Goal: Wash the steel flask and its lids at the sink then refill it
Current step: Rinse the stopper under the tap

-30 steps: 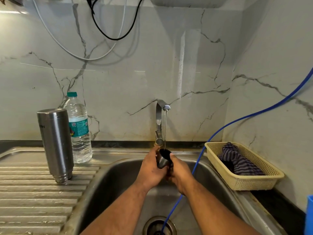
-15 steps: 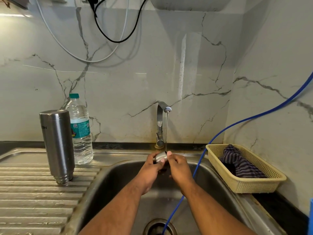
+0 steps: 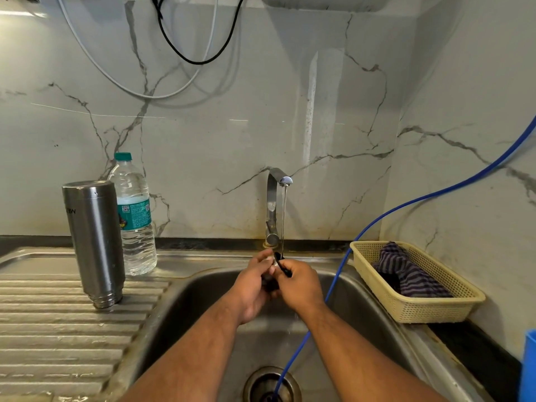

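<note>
We grip a lid [image 3: 278, 263] between the curled fingers of our left hand [image 3: 252, 285] and right hand [image 3: 301, 285] under the running tap [image 3: 272, 204], over the sink [image 3: 203, 300]. The flask [image 3: 94, 242] stands mouth-down on the drainboard [image 3: 43, 314], seemingly washed; refilling, we judge, remains.

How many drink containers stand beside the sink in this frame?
2. The steel flask stands upside down on the ribbed drainboard, left of the basin; the plastic water bottle stands upright just behind it, near the wall. None looks hidden.
</note>
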Demonstrator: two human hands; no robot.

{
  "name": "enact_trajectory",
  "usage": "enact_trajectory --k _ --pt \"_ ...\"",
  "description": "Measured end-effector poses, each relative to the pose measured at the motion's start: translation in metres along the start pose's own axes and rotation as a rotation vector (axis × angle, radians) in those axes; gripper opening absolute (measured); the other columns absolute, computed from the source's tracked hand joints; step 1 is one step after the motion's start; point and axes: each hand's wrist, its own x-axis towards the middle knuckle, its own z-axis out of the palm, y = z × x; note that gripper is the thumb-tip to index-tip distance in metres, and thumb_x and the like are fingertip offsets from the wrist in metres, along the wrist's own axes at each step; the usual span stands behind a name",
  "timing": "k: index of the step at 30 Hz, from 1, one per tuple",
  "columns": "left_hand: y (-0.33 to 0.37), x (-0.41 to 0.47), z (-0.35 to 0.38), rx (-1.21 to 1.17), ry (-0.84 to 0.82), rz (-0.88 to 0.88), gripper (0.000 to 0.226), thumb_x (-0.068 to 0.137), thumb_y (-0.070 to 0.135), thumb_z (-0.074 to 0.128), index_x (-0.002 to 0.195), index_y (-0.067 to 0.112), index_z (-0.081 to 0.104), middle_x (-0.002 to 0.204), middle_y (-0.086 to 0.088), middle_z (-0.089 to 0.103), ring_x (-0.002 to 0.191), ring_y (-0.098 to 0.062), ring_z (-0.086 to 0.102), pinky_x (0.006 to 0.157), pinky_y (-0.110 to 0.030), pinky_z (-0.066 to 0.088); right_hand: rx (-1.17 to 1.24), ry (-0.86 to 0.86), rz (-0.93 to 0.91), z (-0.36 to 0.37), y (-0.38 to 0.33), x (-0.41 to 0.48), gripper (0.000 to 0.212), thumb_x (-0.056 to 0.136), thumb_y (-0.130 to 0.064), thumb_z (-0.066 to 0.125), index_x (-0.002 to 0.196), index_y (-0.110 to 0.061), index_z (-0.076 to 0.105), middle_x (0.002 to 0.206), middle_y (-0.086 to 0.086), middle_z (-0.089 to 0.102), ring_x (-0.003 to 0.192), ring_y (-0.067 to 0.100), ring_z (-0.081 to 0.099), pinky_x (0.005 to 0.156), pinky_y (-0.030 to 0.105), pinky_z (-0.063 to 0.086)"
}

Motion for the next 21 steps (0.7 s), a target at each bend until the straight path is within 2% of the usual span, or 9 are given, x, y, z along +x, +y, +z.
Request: enact_trajectory --k 2,4,7,9,12,14,16,18,21 --pt "0.004 0.0 0.001 -0.083 -0.023 0.027 0.03 0.107 0.016 0.046 0.131 0.021 0.062 0.122 -0.016 0.068 0.11 -0.029 0.063 0.087 -0.043 0.054 -0.005 -0.012 -0.03 -0.004 -0.001 -0.002 0.014 0.1 -0.028 0.064 0.096 -0.033 0.076 0.087 -0.013 0.075 0.083 0.004 0.07 0.08 0.035 0.061" --pt "0.005 -0.001 -0.004 -0.09 -0.019 0.047 0.028 0.108 0.019 0.045 0.128 0.015 0.064 0.112 -0.016 0.07 0.101 -0.026 0.065 0.088 -0.042 0.054 0.014 -0.075 -0.078 -0.008 -0.003 -0.005 0.013 0.1 -0.03 0.065 0.106 -0.031 0.076 0.093 -0.013 0.075 0.089 0.003 0.069 0.082 0.028 0.058" --pt "0.005 -0.002 -0.008 0.022 0.036 0.021 0.04 0.108 0.04 0.043 0.12 0.01 0.067 0.084 -0.008 0.072 0.073 -0.018 0.063 0.068 -0.033 0.051 0.066 -0.152 -0.12 -0.013 -0.001 -0.01 0.012 0.097 -0.03 0.069 0.105 -0.028 0.078 0.089 -0.011 0.075 0.085 0.003 0.067 0.076 0.023 0.052" --pt "0.006 -0.004 -0.008 0.087 0.06 -0.023 0.055 0.104 0.055 0.041 0.118 0.01 0.068 0.07 -0.004 0.066 0.059 -0.013 0.055 0.053 -0.026 0.044 0.064 -0.142 -0.143 -0.017 -0.001 -0.011 0.009 0.094 -0.032 0.073 0.098 -0.026 0.079 0.085 -0.008 0.072 0.082 0.009 0.066 0.073 0.028 0.052" --pt "0.007 -0.006 -0.009 0.118 -0.002 -0.068 0.065 0.098 0.065 0.042 0.12 0.01 0.068 0.085 -0.009 0.069 0.066 -0.015 0.061 0.058 -0.028 0.053 0.098 -0.114 -0.101 -0.019 0.0 -0.009 0.011 0.093 -0.034 0.074 0.093 -0.024 0.078 0.083 -0.005 0.075 0.079 0.008 0.068 0.074 0.028 0.054" --pt "0.006 -0.005 -0.011 0.048 -0.06 -0.067 0.049 0.102 0.046 0.052 0.131 0.008 0.063 0.105 -0.015 0.07 0.089 -0.023 0.068 0.074 -0.035 0.059 0.075 -0.086 -0.054 -0.018 0.001 -0.007 0.012 0.094 -0.035 0.073 0.094 -0.025 0.078 0.083 -0.007 0.075 0.078 0.005 0.068 0.071 0.025 0.054" --pt "0.007 -0.004 -0.014 -0.025 -0.061 -0.04 0.039 0.103 0.023 0.055 0.14 0.011 0.055 0.116 -0.019 0.068 0.098 -0.026 0.068 0.079 -0.037 0.059 0.051 -0.096 -0.045 -0.016 0.003 -0.005 0.009 0.095 -0.032 0.072 0.097 -0.025 0.077 0.087 -0.008 0.075 0.084 0.006 0.068 0.073 0.024 0.052" --pt "0.008 -0.002 -0.015 -0.005 -0.028 -0.031 0.039 0.106 0.028 0.05 0.138 0.006 0.056 0.106 -0.019 0.07 0.084 -0.023 0.066 0.072 -0.033 0.057 0.069 -0.136 -0.068 -0.017 0.002 -0.006 0.011 0.095 -0.027 0.073 0.106 -0.025 0.076 0.094 -0.01 0.075 0.089 0.004 0.068 0.078 0.022 0.051" --pt "0.008 -0.003 -0.017 0.135 0.047 -0.102 0.064 0.104 0.06 0.036 0.125 0.007 0.065 0.079 -0.008 0.067 0.06 -0.013 0.055 0.054 -0.026 0.048 0.11 -0.2 -0.084 -0.02 -0.002 -0.009 0.015 0.092 -0.027 0.076 0.107 -0.024 0.076 0.096 -0.009 0.076 0.09 0.005 0.069 0.082 0.023 0.055"
